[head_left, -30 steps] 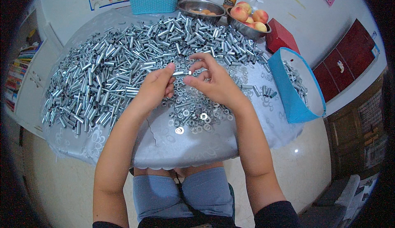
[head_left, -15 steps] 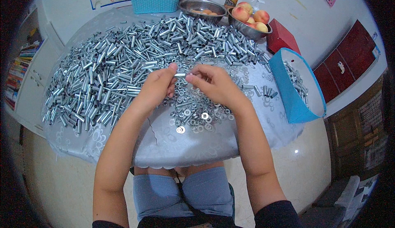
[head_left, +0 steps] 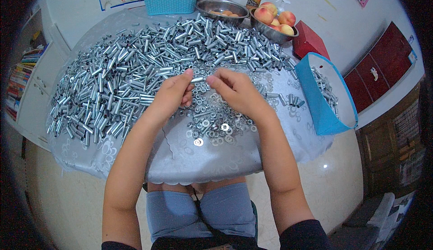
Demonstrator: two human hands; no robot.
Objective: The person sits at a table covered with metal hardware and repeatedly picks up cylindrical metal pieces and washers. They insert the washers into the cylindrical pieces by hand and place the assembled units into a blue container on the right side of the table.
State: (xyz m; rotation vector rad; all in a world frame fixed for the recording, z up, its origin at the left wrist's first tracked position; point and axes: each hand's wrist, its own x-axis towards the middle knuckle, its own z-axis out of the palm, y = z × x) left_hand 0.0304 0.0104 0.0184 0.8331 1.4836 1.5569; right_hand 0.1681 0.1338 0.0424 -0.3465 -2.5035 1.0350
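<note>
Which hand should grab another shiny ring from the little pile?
Probably the right hand: it hovers right above the washers with only fingertips at the small metal tube, while the left hand pinches that tube.

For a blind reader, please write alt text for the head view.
Both hands, left hand and right hand, hold one small metal tube between them over a table heaped with tubes and washers.
</note>
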